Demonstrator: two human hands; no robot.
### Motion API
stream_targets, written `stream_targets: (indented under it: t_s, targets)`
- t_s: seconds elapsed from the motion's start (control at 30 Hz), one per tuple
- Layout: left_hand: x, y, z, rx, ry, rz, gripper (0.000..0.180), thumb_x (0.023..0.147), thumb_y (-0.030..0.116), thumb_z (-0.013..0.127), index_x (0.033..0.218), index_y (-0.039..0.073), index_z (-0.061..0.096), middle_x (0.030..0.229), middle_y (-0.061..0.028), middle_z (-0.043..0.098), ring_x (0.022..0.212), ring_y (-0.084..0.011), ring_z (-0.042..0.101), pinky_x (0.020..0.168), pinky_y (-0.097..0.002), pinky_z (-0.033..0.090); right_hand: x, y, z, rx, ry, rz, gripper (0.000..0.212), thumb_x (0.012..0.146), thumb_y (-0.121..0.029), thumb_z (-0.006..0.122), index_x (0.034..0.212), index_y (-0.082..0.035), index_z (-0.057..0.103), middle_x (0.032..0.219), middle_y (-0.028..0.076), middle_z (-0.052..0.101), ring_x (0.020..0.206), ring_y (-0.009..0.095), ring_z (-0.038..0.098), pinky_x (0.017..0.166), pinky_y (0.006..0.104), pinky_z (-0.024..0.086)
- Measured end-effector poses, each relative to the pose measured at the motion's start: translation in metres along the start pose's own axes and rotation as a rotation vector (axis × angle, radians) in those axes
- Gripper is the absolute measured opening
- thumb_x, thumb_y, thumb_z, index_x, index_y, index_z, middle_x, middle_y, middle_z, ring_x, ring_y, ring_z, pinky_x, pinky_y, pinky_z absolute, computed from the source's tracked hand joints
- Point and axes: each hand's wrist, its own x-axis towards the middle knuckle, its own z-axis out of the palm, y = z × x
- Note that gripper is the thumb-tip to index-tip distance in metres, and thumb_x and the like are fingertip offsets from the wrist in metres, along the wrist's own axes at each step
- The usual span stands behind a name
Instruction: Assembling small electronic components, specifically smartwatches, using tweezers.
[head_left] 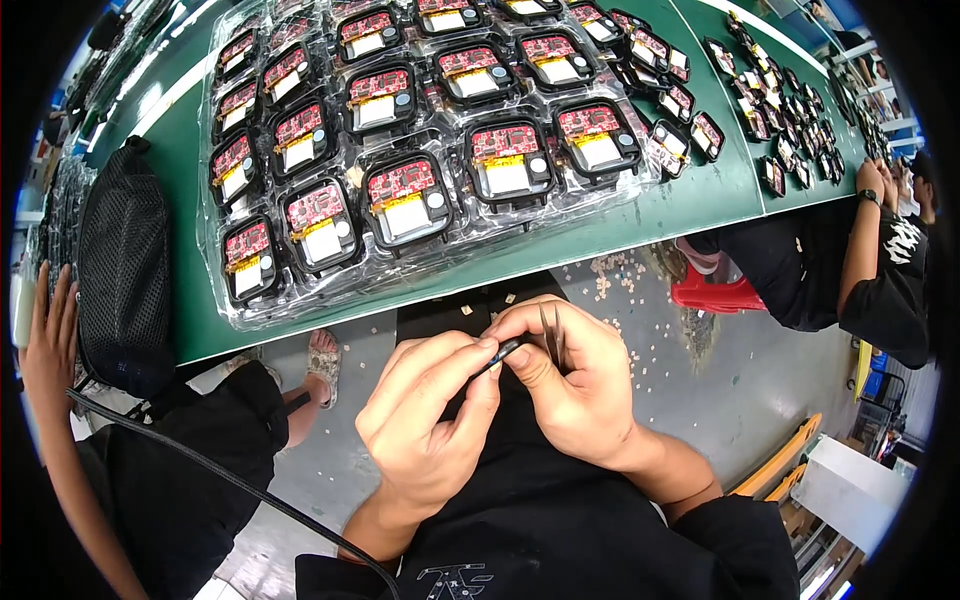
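- Small black part (503,352), seen nearly edge-on, is pinched between the person's two hands, in front of the table's near edge and above the floor; what kind of part it is cannot be told.
- At far left, a co-worker's hand (50,325) has its fingers extended upward beside a black mesh pouch (125,270); whether it grips anything cannot be told.
- Black braided cable (238,470) curves from below the pouch to the lower edge, near a sandalled foot (324,366).
- Clear plastic tray (235,316) lies on the green table (700,195), bearing rows of open black device housings (408,198), each with a red circuit board, a yellow strip and a white rectangle.
- Left hand (430,410): thumb and fingertips are closed on the part's left end.
- Right hand (585,390): thumb and forefinger grasp the other end, while metal tweezers (557,345) stand points-up within the same hand.
- Right of the tray, loose housings (648,50) lie heaped on the table; below, pale scraps (603,280) dot the floor near a red plastic stool (715,294).
- Farther right, a second scattered group of housings (775,110) lies near another person's watch-wearing arm (862,225).
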Motion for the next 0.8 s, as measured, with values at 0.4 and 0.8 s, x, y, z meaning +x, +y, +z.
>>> stream_targets:
  t_s: [0.4, 0.8]
  targets:
    - [-0.004, -0.006, -0.004, -0.489, -0.068, -0.378, 0.036, 0.087, -0.009, 0.071, 0.124, -0.008, 0.066, 0.120, -0.0172, 0.065, 0.105, -0.0225, 0.066, 0.088, -0.0315, 0.056, 0.007, 0.001, -0.003, 0.160, 0.003, 0.231, 0.012, 0.098, -0.004, 0.065, 0.108, 0.003, 0.065, 0.088, 0.006, 0.068, 0.077, 0.008, 0.060, 0.068, 0.0256, 0.049]
    - [-0.002, -0.009, -0.009, -0.575, -0.138, -0.535, 0.043, 0.089, -0.017, 0.062, 0.131, -0.011, 0.060, 0.124, -0.0138, 0.058, 0.106, -0.0162, 0.063, 0.088, -0.0277, 0.058, 0.008, -0.010, -0.004, 0.287, -0.018, 0.280, 0.023, 0.100, -0.006, 0.065, 0.120, 0.006, 0.063, 0.102, 0.005, 0.070, 0.094, 0.006, 0.062, 0.082, 0.0223, 0.051]
